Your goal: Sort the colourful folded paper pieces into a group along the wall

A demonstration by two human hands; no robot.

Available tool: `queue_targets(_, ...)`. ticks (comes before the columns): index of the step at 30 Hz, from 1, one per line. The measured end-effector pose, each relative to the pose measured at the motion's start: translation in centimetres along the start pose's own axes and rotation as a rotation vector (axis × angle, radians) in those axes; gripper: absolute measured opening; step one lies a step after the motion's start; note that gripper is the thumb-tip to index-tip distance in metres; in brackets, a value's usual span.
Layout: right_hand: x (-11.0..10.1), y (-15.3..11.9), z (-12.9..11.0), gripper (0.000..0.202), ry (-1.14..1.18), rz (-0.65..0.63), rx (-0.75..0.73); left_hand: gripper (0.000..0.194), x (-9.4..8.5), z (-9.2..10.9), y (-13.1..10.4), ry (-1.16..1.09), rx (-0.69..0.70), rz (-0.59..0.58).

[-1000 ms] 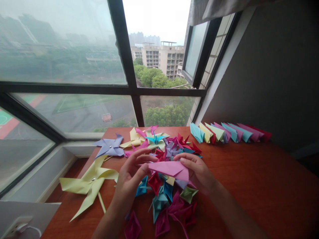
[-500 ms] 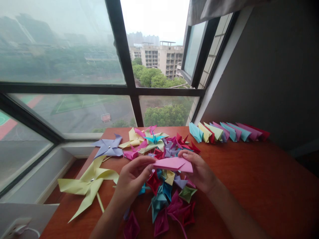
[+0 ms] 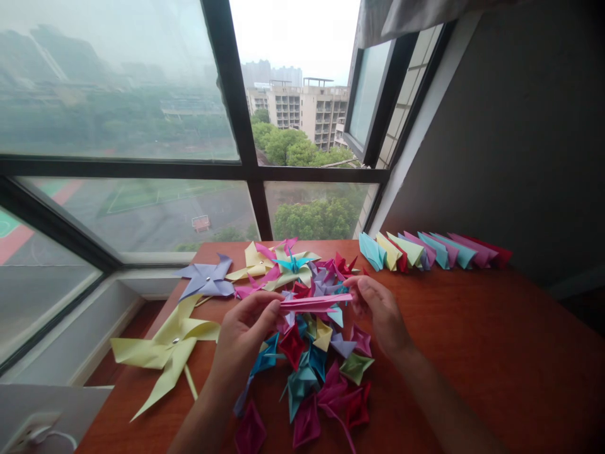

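Observation:
A pink folded paper plane (image 3: 312, 304) is held level above the pile, seen nearly edge-on with its layers showing. My left hand (image 3: 248, 328) pinches its left end between thumb and fingers. At the other end, my right hand (image 3: 380, 312) is closed on the paper's tip, its lower fingers curled. Beneath and around lie many origami pieces: a red one (image 3: 293, 345), a teal one (image 3: 301, 386), a green one (image 3: 356, 367) and a magenta one (image 3: 250, 429). A blue paper crane (image 3: 293, 263) sits on the far side of the pile.
A yellow pinwheel (image 3: 172, 343) and a purple pinwheel (image 3: 207, 279) lie on the left of the brown table (image 3: 472, 353). At the back right stands a row of folded paper planes (image 3: 437, 249). Windows (image 3: 302, 208) rise behind, beside a grey wall (image 3: 510, 145).
The pink paper plane has turned from showing its broad side to edge-on. My right hand has moved slightly right, to its end; my left hand has shifted a little left.

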State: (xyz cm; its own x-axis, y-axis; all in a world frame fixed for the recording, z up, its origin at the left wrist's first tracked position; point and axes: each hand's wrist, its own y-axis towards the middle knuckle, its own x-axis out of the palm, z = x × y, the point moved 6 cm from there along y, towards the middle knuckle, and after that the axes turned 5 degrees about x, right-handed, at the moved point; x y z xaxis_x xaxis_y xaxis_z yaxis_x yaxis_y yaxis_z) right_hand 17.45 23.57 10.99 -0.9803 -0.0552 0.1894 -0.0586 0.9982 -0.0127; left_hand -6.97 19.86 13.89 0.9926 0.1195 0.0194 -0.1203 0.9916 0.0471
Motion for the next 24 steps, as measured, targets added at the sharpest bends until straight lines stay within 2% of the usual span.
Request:
queue_targets(3, -0.5, -0.6, -1.7, 0.020, -0.214, 0.094, -0.241, 0.026, -0.2, -0.2, 0.1, 0.007, -0.004, 0.025)
queue_targets(6, 0.3, -1.6, -3.5, 0.010, -0.370, 0.047, -0.463, 0.027, -0.2, -0.3, 0.2, 0.004, -0.003, 0.042)
queue_targets(8, 1.1, -2.1, -4.1, 0.008, -0.435, -0.001, -0.542, 0.026, -0.2, -0.3, 0.2, -0.002, 0.001, 0.045)
queue_targets(13, 1.7, -2.1, -4.4, 0.005, -0.472, -0.035, -0.558, 0.028, -0.2, -0.3, 0.3, -0.008, 0.002, 0.043)
queue_targets(21, 1.4, -1.5, -3.5, 0.008, -0.415, -0.039, -0.486, 0.031, 0.0, -0.3, 0.2, 0.017, 0.000, 0.011)
queue_targets(24, 1.3, -1.3, -2.8, 0.010, -0.370, -0.041, -0.418, 0.031, 0.3, -0.1, 0.2, 0.034, -0.015, -0.027)
